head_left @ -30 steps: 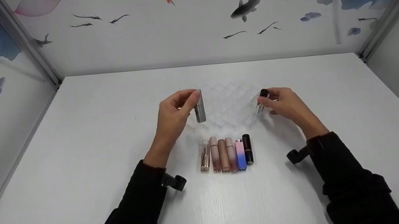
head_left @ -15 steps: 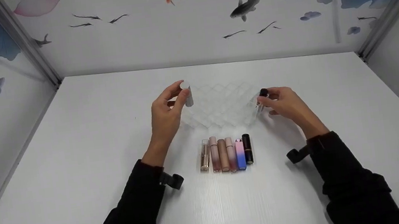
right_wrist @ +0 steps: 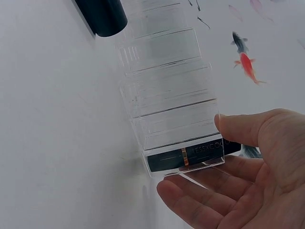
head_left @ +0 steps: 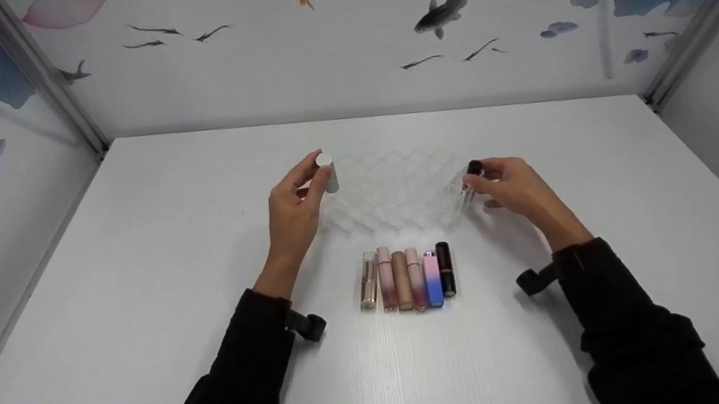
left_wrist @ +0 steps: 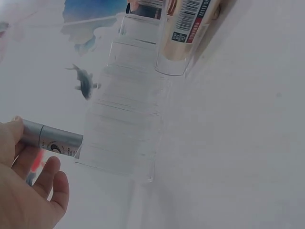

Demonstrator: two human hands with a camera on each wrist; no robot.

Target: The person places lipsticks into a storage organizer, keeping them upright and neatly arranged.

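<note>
My left hand (head_left: pixel 293 217) pinches a silver lipstick tube (left_wrist: pixel 52 139) between thumb and fingers, over the left end of a clear lipstick organizer (head_left: pixel 392 191). The tube's pale round end faces up in the head view; its other end overlaps the organizer's edge in the left wrist view. At the opposite end, my right hand (head_left: pixel 519 189) grips the organizer, thumb at the rim and fingers along the outer side. A black lipstick (right_wrist: pixel 190 155) with a gold band sits in the end compartment there, its top partly hidden by the thumb.
In front of the organizer lies a row: a clear-capped gold tube (head_left: pixel 367 283), several pinkish and tan lip gloss tubes (head_left: pixel 402 280), a pink-and-blue tube (head_left: pixel 433 281) and a black tube (head_left: pixel 446 270). Printed walls (head_left: pixel 344 73) enclose the white table (head_left: pixel 140 311) at back and sides.
My left hand has moved left with the silver lipstick tube, from the organizer's near left to its left end, and the tube has tipped to show its pale end. The right hand keeps its place.
</note>
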